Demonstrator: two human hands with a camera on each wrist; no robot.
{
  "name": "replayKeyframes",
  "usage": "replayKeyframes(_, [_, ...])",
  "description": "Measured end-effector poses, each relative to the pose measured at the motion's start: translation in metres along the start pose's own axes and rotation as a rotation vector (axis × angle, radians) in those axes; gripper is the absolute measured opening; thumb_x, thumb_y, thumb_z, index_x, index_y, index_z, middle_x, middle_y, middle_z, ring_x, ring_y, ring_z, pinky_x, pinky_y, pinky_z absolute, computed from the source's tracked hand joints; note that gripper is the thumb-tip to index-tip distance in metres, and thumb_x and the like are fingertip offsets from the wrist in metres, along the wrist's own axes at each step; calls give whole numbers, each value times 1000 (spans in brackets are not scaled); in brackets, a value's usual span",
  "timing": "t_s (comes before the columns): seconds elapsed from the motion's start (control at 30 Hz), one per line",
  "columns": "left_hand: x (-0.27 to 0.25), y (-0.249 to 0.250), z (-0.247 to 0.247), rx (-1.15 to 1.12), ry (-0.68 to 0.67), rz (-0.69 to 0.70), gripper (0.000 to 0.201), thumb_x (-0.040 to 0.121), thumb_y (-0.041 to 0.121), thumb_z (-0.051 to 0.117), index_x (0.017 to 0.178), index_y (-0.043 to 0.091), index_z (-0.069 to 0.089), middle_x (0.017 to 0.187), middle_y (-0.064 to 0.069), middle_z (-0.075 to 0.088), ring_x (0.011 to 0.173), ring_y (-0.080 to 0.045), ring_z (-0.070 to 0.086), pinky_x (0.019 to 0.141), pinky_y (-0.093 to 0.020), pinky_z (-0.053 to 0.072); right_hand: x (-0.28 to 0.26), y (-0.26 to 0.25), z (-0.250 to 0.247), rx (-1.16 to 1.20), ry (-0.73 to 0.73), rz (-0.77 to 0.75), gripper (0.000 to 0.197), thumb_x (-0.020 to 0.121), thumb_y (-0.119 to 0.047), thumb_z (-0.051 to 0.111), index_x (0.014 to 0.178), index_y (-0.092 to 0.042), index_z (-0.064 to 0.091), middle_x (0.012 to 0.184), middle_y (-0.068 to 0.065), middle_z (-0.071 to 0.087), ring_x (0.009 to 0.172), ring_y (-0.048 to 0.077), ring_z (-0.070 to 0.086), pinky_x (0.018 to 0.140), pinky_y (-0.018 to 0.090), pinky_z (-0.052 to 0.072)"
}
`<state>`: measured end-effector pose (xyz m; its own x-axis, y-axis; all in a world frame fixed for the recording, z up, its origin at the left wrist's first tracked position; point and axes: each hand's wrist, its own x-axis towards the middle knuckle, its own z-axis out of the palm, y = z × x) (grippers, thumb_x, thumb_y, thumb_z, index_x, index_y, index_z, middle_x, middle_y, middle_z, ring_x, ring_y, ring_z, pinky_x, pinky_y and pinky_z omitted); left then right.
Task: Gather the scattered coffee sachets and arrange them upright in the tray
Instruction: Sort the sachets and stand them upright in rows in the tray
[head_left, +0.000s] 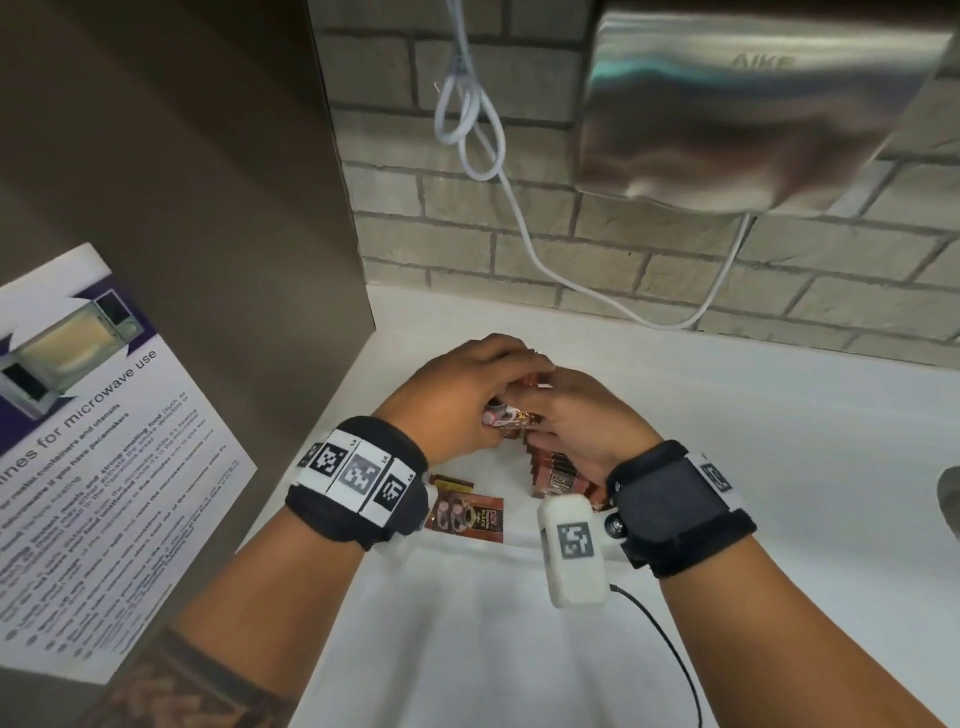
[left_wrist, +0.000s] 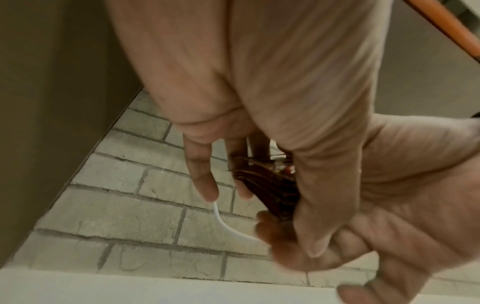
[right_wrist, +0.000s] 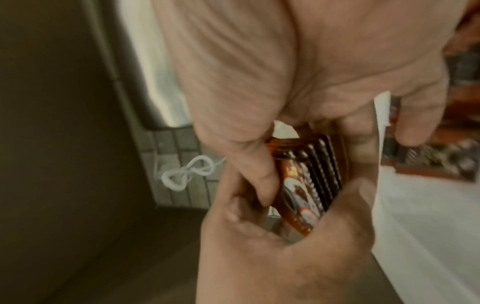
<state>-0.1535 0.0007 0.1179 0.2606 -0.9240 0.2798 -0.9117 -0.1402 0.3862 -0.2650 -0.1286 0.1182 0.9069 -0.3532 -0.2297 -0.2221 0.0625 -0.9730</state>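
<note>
Over the white counter both hands meet around one stack of brown coffee sachets (head_left: 511, 418). My left hand (head_left: 511, 379) grips the stack from the left and above, and my right hand (head_left: 556, 395) grips it from the right. The sachet edges (left_wrist: 270, 189) show between the left fingers. In the right wrist view the thumb and fingers pinch the stack (right_wrist: 306, 185). A row of upright sachets (head_left: 558, 473) stands under the right palm, beside a thin white wall (right_wrist: 379, 127) that seems to be the tray. Loose sachets (head_left: 465, 512) lie flat by my left wrist.
A tall grey-brown panel (head_left: 208, 260) with a microwave notice (head_left: 93, 441) closes off the left side. Behind is a brick wall (head_left: 675, 270) with a steel hand dryer (head_left: 753, 104) and its looped white cable (head_left: 467, 119). A dark rounded edge (head_left: 950, 493) shows at far right.
</note>
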Motion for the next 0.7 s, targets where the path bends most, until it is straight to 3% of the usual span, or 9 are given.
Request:
replayKeyframes(0.1, [2, 3, -6, 3, -2, -17, 93, 73, 12, 81, 153, 32, 37, 140, 5, 50, 122, -16, 52, 97, -37, 50, -5, -5, -5, -111, 106, -146, 18, 85, -16, 78, 103, -14, 72, 97, 3, 78, 95, 21, 73, 94, 44, 55])
replayKeyframes(0.17, [4, 6, -13, -177, 19, -72, 114, 69, 21, 90, 158, 36, 19, 144, 9, 46, 126, -7, 48, 101, -21, 46, -11, -10, -10, -47, 114, -145, 23, 85, -15, 78, 106, -8, 72, 99, 8, 77, 94, 26, 74, 93, 46, 56])
replayKeyframes(0.27, [10, 11, -21, -728, 146, -263, 133, 60, 44, 91, 159, 39, 2, 156, 11, 33, 137, -4, 40, 96, -15, 48, -20, -21, -15, 57, 75, -158, 29, 85, -15, 76, 111, -3, 69, 99, 8, 76, 79, 9, 72, 67, 20, 56])
replayKeyframes(0.33, [15, 18, -22, -1208, 169, -425, 125, 66, 48, 85, 160, 31, 6, 151, 2, 45, 133, -14, 51, 91, -30, 56, -24, -28, -13, 92, 54, -199, 30, 88, -10, 72, 116, -1, 67, 99, 8, 74, 71, 0, 68, 56, 8, 46])
replayKeyframes(0.4, [16, 23, -17, -1534, 66, -462, 95, 74, 36, 83, 154, 18, 33, 133, -9, 62, 113, -23, 66, 92, -45, 56, -27, -31, -4, 107, 37, -232, 30, 91, -6, 69, 120, 0, 66, 107, 13, 74, 85, 8, 72, 63, 14, 54])
replayKeyframes(0.47, [18, 28, -14, -1567, 16, -390, 57, 90, 26, 71, 143, 14, 52, 136, -13, 61, 112, -28, 65, 92, -51, 55, -27, -29, 1, 62, 57, -272, 30, 92, -8, 69, 122, -5, 67, 114, 15, 72, 104, 20, 71, 81, 34, 60])
replayKeyframes(0.5, [18, 29, -14, -1532, 25, -364, 47, 97, 24, 61, 142, 13, 53, 138, -12, 60, 117, -29, 62, 89, -49, 55, -27, -27, 2, -13, 96, -298, 29, 93, -13, 69, 122, -11, 68, 114, 11, 73, 107, 17, 69, 86, 36, 58])
replayKeyframes(0.6, [17, 27, -13, -1435, 90, -365, 37, 103, 18, 50, 139, 10, 53, 114, -10, 70, 113, -31, 64, 87, -46, 57, -27, -18, -6, -462, 290, -333, 41, 88, -42, 72, 127, -35, 62, 123, -4, 61, 111, 6, 58, 93, 25, 46])
replayKeyframes(0.7, [12, 20, -11, -1367, 113, -377, 33, 101, 11, 55, 133, 6, 57, 96, -10, 68, 92, -25, 69, 81, -44, 60, -31, -25, -18, -486, 380, -359, 38, 87, -44, 72, 123, -36, 61, 123, -7, 55, 103, 2, 53, 88, 13, 42])
